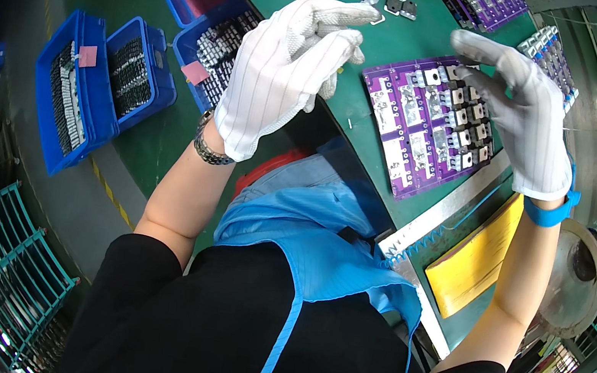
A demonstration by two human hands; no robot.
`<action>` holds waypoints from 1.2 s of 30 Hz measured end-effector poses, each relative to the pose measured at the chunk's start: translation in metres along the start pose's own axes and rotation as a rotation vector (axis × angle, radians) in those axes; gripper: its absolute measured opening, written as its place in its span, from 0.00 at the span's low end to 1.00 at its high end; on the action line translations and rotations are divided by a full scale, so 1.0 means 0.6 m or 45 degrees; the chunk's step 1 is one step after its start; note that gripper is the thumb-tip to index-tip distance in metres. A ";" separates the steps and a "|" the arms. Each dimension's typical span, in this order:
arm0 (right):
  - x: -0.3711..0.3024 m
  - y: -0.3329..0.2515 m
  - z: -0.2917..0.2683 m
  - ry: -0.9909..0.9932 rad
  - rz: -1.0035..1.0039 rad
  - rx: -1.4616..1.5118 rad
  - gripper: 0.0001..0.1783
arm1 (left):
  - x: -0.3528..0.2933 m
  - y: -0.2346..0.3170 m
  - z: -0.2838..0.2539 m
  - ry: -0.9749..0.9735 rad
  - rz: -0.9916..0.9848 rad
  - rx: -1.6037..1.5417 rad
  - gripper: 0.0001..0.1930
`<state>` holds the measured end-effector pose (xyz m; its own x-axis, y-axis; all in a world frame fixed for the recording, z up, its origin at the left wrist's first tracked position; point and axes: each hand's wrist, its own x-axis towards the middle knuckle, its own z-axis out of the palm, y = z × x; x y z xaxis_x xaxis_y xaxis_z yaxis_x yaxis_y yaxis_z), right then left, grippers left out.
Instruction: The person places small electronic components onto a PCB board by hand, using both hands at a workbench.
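My left hand [285,69], in a white striped glove, hovers over the near edge of the green bench. Its fingers are curled and closed; what they hold, if anything, I cannot make out. A small metal-tabbed part [377,19] shows right at its index fingertip. My right hand [523,104], gloved too, is above the upper right corner of a purple circuit board [388,154]. Thumb and index finger are apart, with no held part visible. Black transistors with metal tabs [463,118] line the board's right side; the fingers partly cover the top ones.
Loose transistors [399,5] lie at the bench's far side. More purple boards [488,2] stand beyond. Blue bins [149,75] with dark parts are on the left. A yellow folder [477,256] and a coiled blue cord [421,243] lie near my right forearm.
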<state>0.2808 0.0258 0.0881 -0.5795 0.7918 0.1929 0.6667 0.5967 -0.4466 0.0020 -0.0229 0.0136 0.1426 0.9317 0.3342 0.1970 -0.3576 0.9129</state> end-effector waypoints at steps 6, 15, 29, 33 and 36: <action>-0.004 0.015 0.022 -0.033 -0.079 -0.010 0.18 | 0.001 0.013 0.003 0.015 -0.269 -0.205 0.17; 0.014 0.027 0.016 -0.121 -0.051 0.048 0.19 | 0.005 0.019 0.003 0.063 -0.293 -0.154 0.17; -0.028 -0.015 0.010 0.365 0.229 0.323 0.16 | 0.073 -0.047 -0.019 0.205 0.317 1.095 0.20; -0.039 -0.024 0.002 0.361 0.157 0.244 0.16 | 0.084 -0.061 -0.024 0.257 0.221 1.098 0.09; -0.052 -0.036 -0.005 0.367 0.257 0.376 0.17 | 0.068 -0.038 -0.025 0.340 0.123 0.744 0.09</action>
<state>0.2857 -0.0116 0.0944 -0.2702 0.9171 0.2930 0.5664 0.3975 -0.7219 -0.0114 0.0243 0.0100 -0.0451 0.8506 0.5239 0.7017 -0.3463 0.6227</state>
